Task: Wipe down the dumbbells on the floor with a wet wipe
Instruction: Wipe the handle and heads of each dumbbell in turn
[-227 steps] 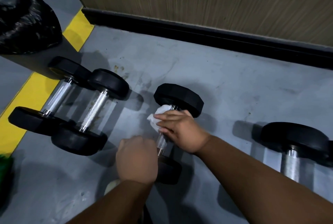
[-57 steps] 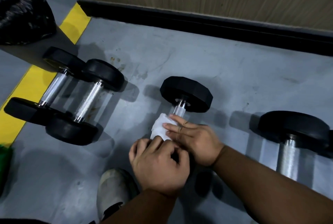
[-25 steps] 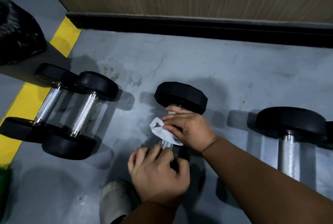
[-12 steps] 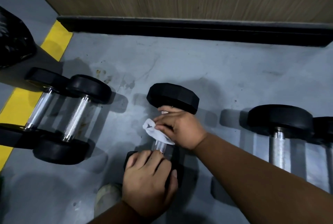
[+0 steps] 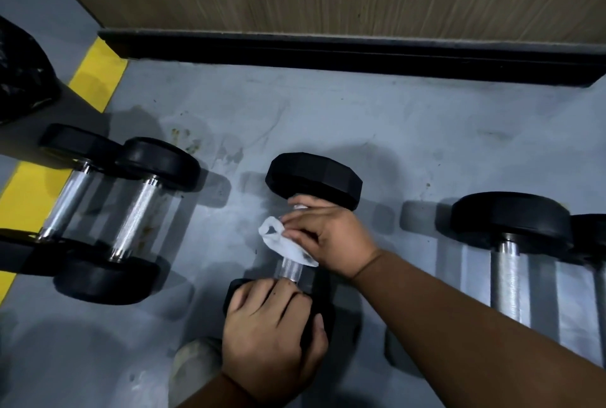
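Note:
A small black dumbbell [image 5: 313, 178] with a chrome handle lies on the grey floor at the centre. My right hand [image 5: 331, 238] holds a white wet wipe [image 5: 285, 245] wrapped round the upper part of that handle, just below the far head. My left hand [image 5: 272, 335] grips the near head from above and hides most of it. A short bare stretch of handle shows between the two hands.
Two larger dumbbells [image 5: 131, 220] lie side by side at the left, across a yellow floor line [image 5: 23, 191]. Another large dumbbell [image 5: 510, 243] lies at the right. A black bag [image 5: 19, 73] sits far left. A wood wall with black skirting [image 5: 328, 53] runs behind. A shoe toe [image 5: 193, 365] shows below.
The wipe and my right hand have stayed at the upper handle over the last second, after sliding up from mid-handle. My left hand keeps gripping the near head. The view has shifted slightly.

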